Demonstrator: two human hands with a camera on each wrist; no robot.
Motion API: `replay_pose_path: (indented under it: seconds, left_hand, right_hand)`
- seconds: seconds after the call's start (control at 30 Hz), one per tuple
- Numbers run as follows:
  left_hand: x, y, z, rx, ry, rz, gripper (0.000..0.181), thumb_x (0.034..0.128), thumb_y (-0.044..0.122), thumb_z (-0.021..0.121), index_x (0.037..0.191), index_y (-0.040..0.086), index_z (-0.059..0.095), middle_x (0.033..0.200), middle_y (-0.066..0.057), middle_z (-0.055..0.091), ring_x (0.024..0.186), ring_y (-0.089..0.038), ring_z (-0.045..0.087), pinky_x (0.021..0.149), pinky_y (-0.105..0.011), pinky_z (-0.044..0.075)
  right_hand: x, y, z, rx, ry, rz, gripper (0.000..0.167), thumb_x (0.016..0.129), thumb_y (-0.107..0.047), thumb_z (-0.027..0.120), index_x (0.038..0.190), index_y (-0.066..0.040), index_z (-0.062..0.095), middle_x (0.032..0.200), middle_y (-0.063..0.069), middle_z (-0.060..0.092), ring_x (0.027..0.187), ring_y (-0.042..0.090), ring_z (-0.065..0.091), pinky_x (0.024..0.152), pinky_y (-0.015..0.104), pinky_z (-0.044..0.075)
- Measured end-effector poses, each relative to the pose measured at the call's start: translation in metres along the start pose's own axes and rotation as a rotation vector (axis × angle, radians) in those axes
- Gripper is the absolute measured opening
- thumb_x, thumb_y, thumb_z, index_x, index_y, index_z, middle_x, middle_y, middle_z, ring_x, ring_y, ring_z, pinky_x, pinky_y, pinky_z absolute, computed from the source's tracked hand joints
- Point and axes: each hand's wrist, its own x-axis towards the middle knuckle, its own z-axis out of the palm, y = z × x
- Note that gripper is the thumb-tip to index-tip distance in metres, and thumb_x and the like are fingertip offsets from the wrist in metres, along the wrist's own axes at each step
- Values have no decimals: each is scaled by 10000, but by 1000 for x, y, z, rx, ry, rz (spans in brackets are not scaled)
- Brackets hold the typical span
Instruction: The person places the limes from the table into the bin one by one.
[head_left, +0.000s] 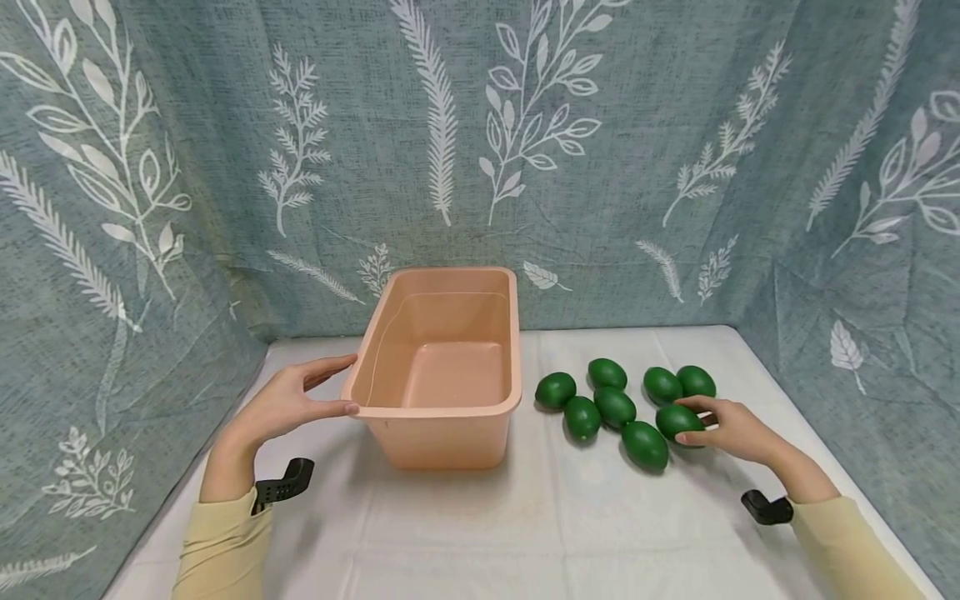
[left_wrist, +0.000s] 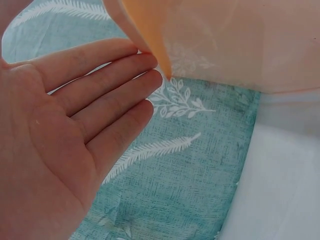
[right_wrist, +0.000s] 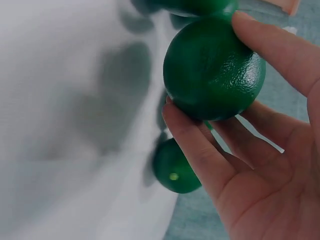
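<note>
A peach-coloured plastic bin [head_left: 442, 442] stands on the table with its open top facing up, and its inside is bare. At its left side is my left hand [head_left: 288, 400], thumb and fingertips touching the rim. The left wrist view shows that hand's fingers [left_wrist: 100, 75] nearly straight, their tips against the bin wall [left_wrist: 240, 45]. Over on the right, my right hand [head_left: 738, 429] holds a glossy green lime [head_left: 678, 425] between thumb and fingers. In the right wrist view the held lime [right_wrist: 212, 70] sits between the thumb and the curled fingers [right_wrist: 200, 150].
Several more limes lie loosely grouped between the bin and my right hand, among them a nearest lime [head_left: 645, 446] and a leftmost lime [head_left: 555, 390]. A white cloth [head_left: 465, 533] covers the table. A blue-green leaf-patterned curtain [head_left: 360, 167] encloses the back and sides.
</note>
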Motion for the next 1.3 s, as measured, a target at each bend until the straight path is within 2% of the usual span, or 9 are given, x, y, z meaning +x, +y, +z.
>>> replay_pose_path:
  seconds: [0.1,0.4,0.77,1.1,1.3]
  left_hand:
    - [0,0,-1,-1,3,1,730,796,379,761,1404,95,472,1425,-136,473,1359,-408,352,1086,-571,346]
    - [1,0,-2,-5,11,3,692,825,374,735,1399,85,477,1417,-147,480,1350,-411,365,1076,-575,357]
    - [1,-2,-1,-47,-1,-19,718,821,394,732,1411,88,459,1438,-138,456,1369,-398,342,1085,-580,344]
    - [2,-2,-1,-65,-7,-17,711,826,377,733,1411,82,456,1439,-148,453,1368,-402,340,1086,-580,342]
    - [2,0,-3,-70,-13,-1,686,833,352,731,1403,79,465,1430,-152,462,1363,-398,350,1085,-580,344]
  right_hand:
    - [1,-5,-7,-8,5,9,688,831,-425,709,1337,-5,506,1260,263,549,1073,426,581,805,466,551]
    - [11,-25,-24,-15,44,-11,697,827,-452,706,1348,-34,509,1246,229,573,1042,367,611,743,388,553]
    - [28,-55,-38,10,34,-56,654,841,-461,688,1354,-95,515,1283,209,559,1031,334,632,738,375,568]
    - [49,-86,-48,10,21,-100,637,838,-482,682,1358,-155,516,1317,152,548,1112,342,600,873,449,540]
    - [62,-110,-55,-20,9,-141,628,842,-477,681,1357,-155,520,1315,134,558,1120,344,598,891,466,529]
